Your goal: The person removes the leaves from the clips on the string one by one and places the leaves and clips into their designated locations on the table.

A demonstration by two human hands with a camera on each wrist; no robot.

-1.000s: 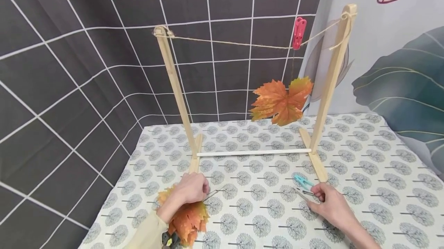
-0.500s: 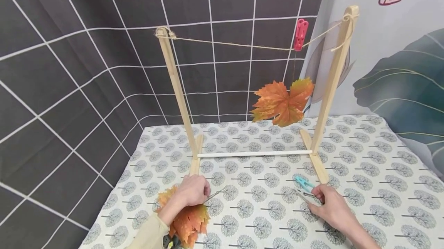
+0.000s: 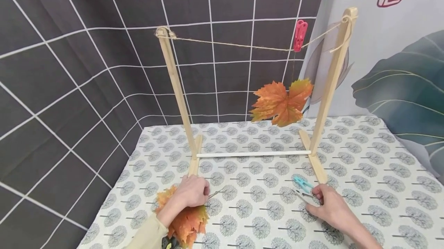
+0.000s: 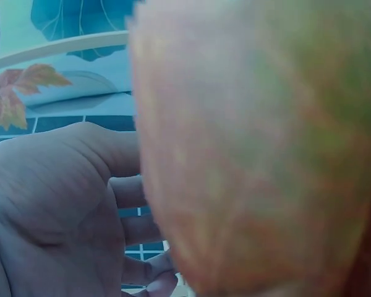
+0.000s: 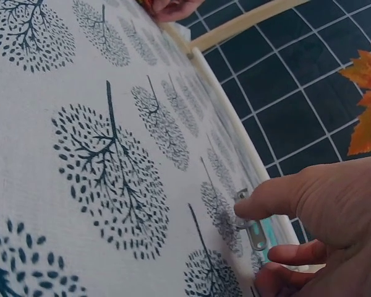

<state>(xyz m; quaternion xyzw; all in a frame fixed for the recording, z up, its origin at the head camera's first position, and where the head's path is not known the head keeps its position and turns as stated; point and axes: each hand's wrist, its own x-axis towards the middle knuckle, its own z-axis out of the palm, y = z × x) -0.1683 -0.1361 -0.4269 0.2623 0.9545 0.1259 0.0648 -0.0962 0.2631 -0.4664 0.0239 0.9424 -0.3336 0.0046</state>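
Left hand (image 3: 193, 192): fingers curled round the stems of an orange maple-leaf bunch (image 3: 189, 221), one twig-like stem poking out past them. Bunch sits below hand and wrist, at the near left of the cloth-covered counter (image 3: 250, 218). In the left wrist view a blurred leaf hides part of the fingers.

Right hand (image 3: 331, 206): thumb and index pinch a silver-grey clothespin (image 5: 258, 237) low over the counter, near side, by the stand's right foot (image 3: 318, 168). Teal clothespin (image 3: 302, 183) just beyond it; can't tell if the two touch.

Wooden stand spans the counter behind both hands: left post (image 3: 176, 91), right post (image 3: 331, 83), white crossbar (image 3: 254, 153) low between them. Twine (image 3: 229, 43) strung post to post, sagging. Pink clothespin (image 3: 300, 36) clipped upright on it, toward the right post, single orange maple leaf (image 3: 281, 104) hanging below by its stem. Dark grid-pattern curtain (image 3: 104, 48) behind and left.
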